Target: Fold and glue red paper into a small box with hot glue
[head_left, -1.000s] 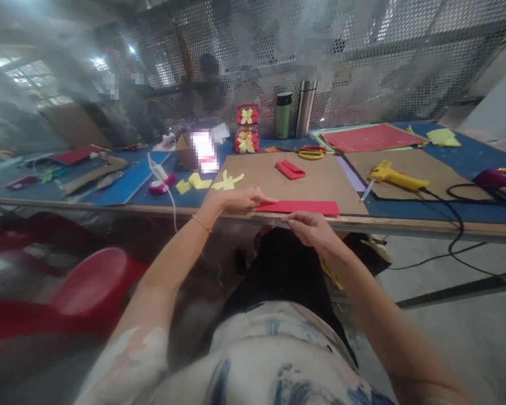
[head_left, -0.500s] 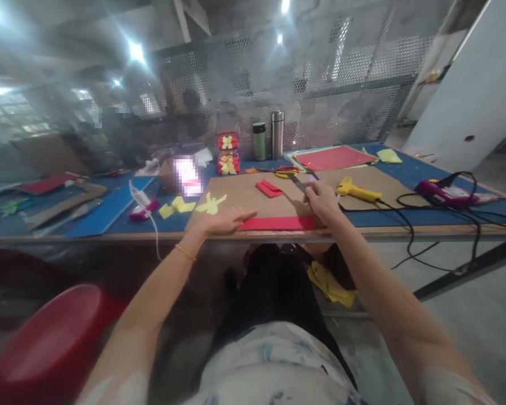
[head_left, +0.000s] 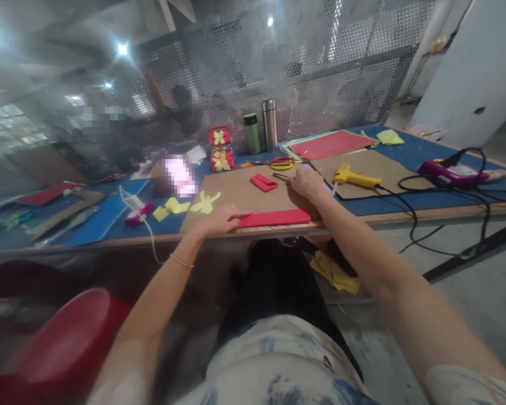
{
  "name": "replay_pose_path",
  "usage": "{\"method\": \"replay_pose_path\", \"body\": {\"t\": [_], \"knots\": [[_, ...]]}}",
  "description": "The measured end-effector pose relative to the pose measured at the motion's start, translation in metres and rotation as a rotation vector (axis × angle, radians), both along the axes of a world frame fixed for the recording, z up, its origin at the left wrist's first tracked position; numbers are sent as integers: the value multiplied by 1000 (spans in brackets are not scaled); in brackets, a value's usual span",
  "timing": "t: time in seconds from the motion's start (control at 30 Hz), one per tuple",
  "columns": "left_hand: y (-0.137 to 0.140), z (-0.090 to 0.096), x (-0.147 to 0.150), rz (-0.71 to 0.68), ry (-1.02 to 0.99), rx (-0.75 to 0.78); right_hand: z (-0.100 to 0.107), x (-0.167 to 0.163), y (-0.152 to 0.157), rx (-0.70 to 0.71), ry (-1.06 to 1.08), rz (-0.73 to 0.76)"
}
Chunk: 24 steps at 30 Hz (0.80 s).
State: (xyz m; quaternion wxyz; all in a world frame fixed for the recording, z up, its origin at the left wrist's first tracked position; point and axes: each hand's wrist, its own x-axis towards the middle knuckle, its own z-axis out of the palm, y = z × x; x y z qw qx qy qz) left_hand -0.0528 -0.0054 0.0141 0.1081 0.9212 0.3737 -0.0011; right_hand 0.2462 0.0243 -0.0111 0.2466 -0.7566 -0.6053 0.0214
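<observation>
My left hand [head_left: 217,220] lies flat on the left end of a long red paper strip [head_left: 278,217], which rests on a brown cardboard sheet [head_left: 236,191] at the table's near edge. My right hand [head_left: 306,183] rests on the cardboard beyond the strip's right end, fingers curled around a thin grey metal tool [head_left: 279,176] whose tip sticks out to the left; it is blurred. A small folded red piece [head_left: 263,181] lies just left of that tip. Yellow-handled scissors [head_left: 281,164] lie behind it.
A yellow glue gun [head_left: 356,177] and a purple one [head_left: 447,171] lie to the right, with black cables [head_left: 421,197] trailing off the edge. Two flasks [head_left: 270,124], red gift boxes [head_left: 220,149], yellow bow cutouts [head_left: 206,202] and a red sheet [head_left: 329,144] are farther back. A red stool [head_left: 63,343] stands at my left.
My right hand left the strip's near edge, reached forward and now rests farther back on the cardboard with the thin tool. My left hand stayed on the strip. The view swung.
</observation>
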Motion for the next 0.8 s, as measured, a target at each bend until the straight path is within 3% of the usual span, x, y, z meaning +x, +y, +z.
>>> {"method": "replay_pose_path", "body": {"t": [0.23, 0.37, 0.47, 0.67, 0.8], "knots": [[-24, -4, 13, 119, -44, 225, -1, -3, -3, 49, -3, 3], [-32, -7, 22, 37, -49, 250, -3, 3, -3, 112, -21, 2], [-35, -13, 25, -34, -79, 356, -3, 8, -2, 174, -61, 32], [-35, -24, 22, -159, -52, 547, -1, 5, 3, 224, -128, 239], [-32, -27, 17, -187, -52, 572, -1, 2, 4, 240, -116, 298]]}}
